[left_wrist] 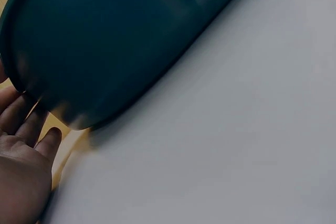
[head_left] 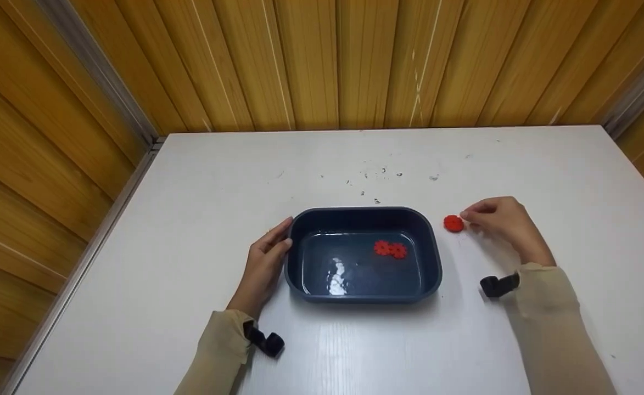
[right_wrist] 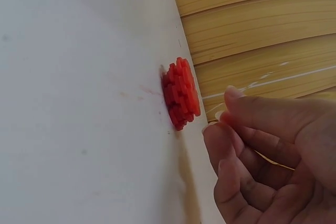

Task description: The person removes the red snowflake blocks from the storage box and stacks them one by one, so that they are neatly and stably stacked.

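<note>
A dark blue rectangular basin [head_left: 363, 299] stands on the white table, with two red notched plastic discs [head_left: 390, 249] on its floor, touching or overlapping. My left hand [head_left: 264, 260] rests against the basin's left side, fingers and thumb at the rim; in the left wrist view, fingers [left_wrist: 23, 121] lie along the outer wall. To the right of the basin is a small stack of red notched discs [right_wrist: 181, 94] on the table. My right hand [head_left: 500, 219] is just right of that stack. In the right wrist view, its thumb and fingers are loosely bent near the stack, holding nothing visible.
The white table [head_left: 217, 181] runs back to a wood-patterned panel wall [head_left: 311, 66]. Another such wall rises on the left. Small dark marks [head_left: 376, 201] spot the surface behind the basin. Each sleeve cuff has a black wrist device [head_left: 498, 286].
</note>
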`<state>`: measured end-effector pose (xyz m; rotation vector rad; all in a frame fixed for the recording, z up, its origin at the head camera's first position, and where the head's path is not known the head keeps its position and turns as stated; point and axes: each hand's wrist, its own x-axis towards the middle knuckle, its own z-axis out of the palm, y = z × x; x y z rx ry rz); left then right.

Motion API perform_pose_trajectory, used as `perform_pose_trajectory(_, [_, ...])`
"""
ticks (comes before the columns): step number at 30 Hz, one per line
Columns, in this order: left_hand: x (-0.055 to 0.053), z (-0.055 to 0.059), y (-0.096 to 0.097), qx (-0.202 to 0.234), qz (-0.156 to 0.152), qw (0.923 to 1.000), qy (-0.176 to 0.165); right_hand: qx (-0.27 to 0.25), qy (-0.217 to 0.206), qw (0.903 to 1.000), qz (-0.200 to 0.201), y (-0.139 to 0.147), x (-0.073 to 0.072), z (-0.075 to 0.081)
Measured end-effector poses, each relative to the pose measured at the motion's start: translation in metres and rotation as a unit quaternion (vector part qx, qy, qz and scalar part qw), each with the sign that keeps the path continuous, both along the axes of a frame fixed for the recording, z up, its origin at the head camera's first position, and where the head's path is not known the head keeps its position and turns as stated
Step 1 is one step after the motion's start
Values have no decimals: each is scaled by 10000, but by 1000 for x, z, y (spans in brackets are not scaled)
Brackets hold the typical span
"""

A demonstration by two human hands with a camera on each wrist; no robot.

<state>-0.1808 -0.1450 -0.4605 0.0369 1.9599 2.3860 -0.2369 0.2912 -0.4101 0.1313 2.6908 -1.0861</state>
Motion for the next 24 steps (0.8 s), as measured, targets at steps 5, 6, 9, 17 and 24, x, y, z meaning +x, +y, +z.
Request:
perform_pose_trajectory(5, [0,-1,1,54,16,10000,-17,-57,148,9998,69,-1,2,6])
perform_pose_trajectory(6, [0,-1,0,67,19,10000,-20,-56,167,9998,95,-1,2,7])
perform_pose_trajectory(9, [0,-1,0,104,21,9999,-9,5,173,9997,159,-5,1,12])
perform_pose_trajectory(17, [0,-1,-1,128,-10,9999,36,235,239,9987,391,-16,1,33])
perform_pose_trajectory(24, [0,0,0,190,-63,9998,54,389,433,9962,652,-32,3,51])
